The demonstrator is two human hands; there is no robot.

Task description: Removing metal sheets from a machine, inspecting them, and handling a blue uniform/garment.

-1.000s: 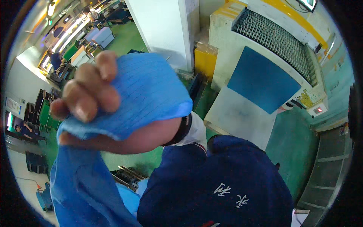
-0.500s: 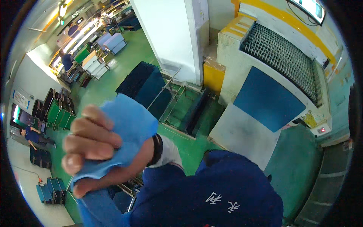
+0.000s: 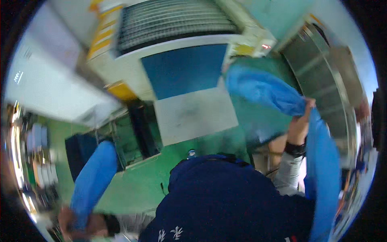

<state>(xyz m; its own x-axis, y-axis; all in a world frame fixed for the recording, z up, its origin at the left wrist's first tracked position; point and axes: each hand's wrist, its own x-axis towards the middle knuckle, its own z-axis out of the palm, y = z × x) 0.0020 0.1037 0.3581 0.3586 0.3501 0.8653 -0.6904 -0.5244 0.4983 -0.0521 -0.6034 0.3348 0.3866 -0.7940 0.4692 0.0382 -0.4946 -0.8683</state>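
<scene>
A green floor (image 3: 133, 189) spreads below, and a pale machine (image 3: 177, 24) with a slatted bed stands ahead. A whitish board (image 3: 197, 115) juts from its front, a dark blue sheet (image 3: 185, 70) at the board's far edge. Right of the board, in the air, the long blue cloth (image 3: 264, 88) reaches toward its far right corner and hangs beside the forearm. A shorter blue piece (image 3: 94, 173) rises at left. Both look light, limp and soft, best gripped where gathered. Right fingers (image 3: 309, 104) are closed round the long one's bunched part; left fingers (image 3: 65, 222), blurred, seem curled round the shorter's near end.
</scene>
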